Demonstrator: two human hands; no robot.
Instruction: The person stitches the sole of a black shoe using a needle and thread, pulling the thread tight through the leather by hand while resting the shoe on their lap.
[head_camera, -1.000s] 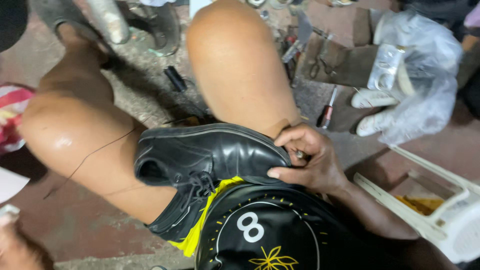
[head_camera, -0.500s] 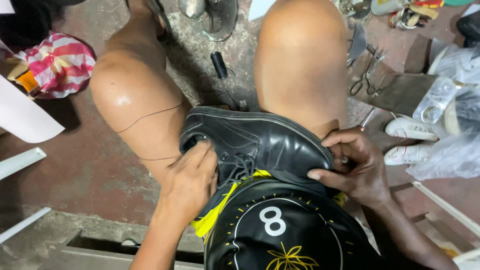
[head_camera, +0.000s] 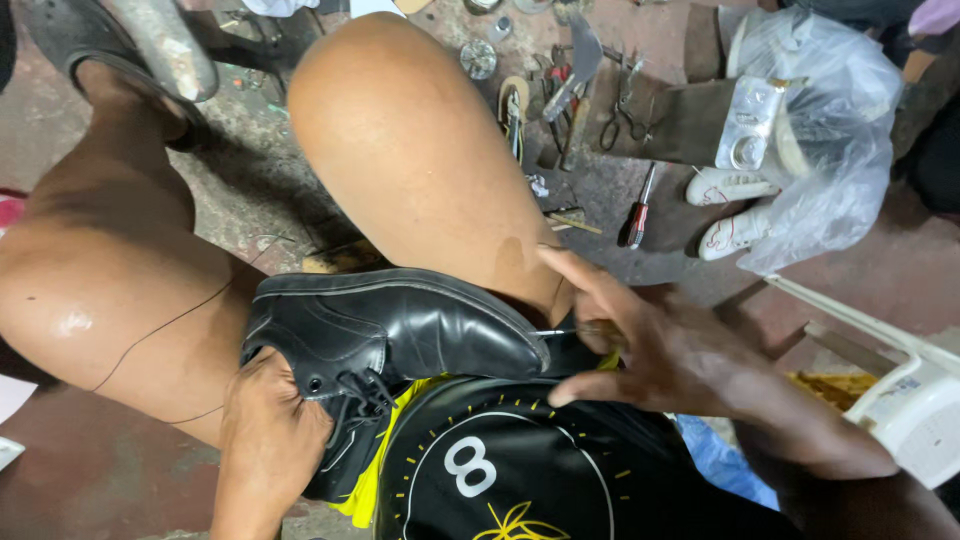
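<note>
Gripping the laced side of the black shoe (head_camera: 400, 335), the left hand (head_camera: 268, 440) has its fingers curled shut around the opening, holding it steady on the lap between the bare knees. A thin dark thread (head_camera: 160, 325) trails over the thigh left of the shoe. At the shoe's toe, the right hand (head_camera: 665, 355) pinches a slim needle (head_camera: 565, 332) between thumb and fingers, the other fingers loosely spread. Beyond the shoe's toe lie a screwdriver (head_camera: 637, 212), scissors (head_camera: 618, 110) and a plastic bag (head_camera: 840, 120).
</note>
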